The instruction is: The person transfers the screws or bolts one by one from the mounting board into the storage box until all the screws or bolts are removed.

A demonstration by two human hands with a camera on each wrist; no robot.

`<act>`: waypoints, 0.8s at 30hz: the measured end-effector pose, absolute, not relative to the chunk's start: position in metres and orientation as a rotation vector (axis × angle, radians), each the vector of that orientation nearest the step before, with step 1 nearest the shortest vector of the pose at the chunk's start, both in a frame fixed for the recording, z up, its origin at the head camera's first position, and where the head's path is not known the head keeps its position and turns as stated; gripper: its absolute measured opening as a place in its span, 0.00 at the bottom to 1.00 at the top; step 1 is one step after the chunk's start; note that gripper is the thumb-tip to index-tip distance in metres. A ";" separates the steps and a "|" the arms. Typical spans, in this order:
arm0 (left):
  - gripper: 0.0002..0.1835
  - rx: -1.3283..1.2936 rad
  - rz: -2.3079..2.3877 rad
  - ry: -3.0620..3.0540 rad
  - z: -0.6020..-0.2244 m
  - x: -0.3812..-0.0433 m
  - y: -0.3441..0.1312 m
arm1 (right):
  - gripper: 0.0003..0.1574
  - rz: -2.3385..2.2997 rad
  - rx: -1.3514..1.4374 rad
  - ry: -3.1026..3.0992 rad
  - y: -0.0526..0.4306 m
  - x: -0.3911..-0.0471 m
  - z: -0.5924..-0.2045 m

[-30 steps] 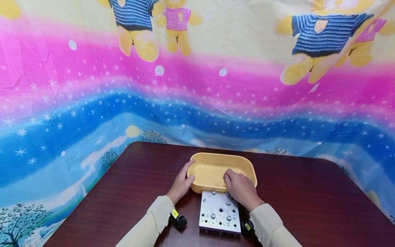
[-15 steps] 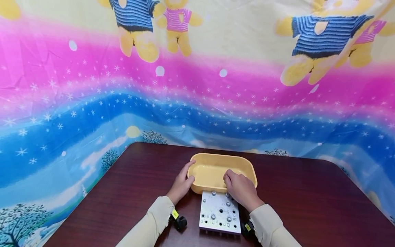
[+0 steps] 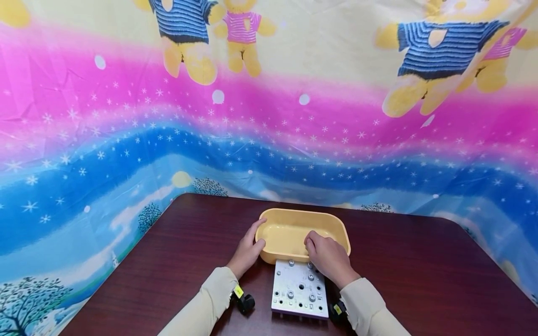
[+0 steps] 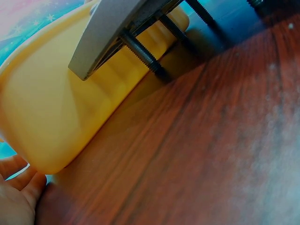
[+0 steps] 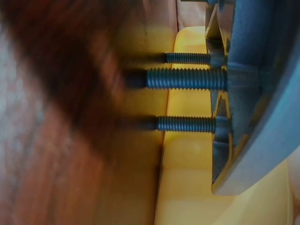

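Observation:
A yellow oblong tray (image 3: 286, 240) stands on the table. My left hand (image 3: 247, 249) rests against its left end, thumb and forefinger spread along the rim. My right hand (image 3: 329, 255) reaches over the tray's near right side, fingers curled and thumb against the forefinger. Nothing shows from the fist, though its underside is hidden. In front of the tray lies a metal plate (image 3: 290, 302) with drilled holes and several socket-head screws (image 3: 312, 297). Threaded screw shanks (image 4: 140, 52) stick out beneath the plate, also visible as a shank (image 5: 187, 78) in the right wrist view.
The dark wooden table (image 3: 420, 266) has rounded far corners. A printed cloth (image 3: 269, 116) with bears and snowflakes hangs behind and beside it. A black wrist camera (image 3: 245, 302) sits by the left cuff, and another wrist camera (image 3: 337, 309) is right beside the plate.

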State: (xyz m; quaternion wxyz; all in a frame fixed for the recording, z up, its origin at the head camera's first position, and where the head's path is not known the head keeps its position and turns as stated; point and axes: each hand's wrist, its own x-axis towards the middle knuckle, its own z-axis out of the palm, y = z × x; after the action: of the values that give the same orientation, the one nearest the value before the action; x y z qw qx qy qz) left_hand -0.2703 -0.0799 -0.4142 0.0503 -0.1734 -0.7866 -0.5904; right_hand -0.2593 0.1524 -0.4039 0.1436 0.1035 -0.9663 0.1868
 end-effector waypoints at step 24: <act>0.33 -0.510 -1.770 -2.400 -0.413 -0.269 -0.079 | 0.09 0.541 0.299 -2.784 0.153 -0.259 -0.403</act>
State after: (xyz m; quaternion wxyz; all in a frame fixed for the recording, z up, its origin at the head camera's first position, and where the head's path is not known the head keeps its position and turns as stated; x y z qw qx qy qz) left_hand -0.2688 -0.0790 -0.4126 0.0582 -0.1684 -0.7919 -0.5841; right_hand -0.2590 0.1525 -0.4035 0.1445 0.1038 -0.9659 0.1879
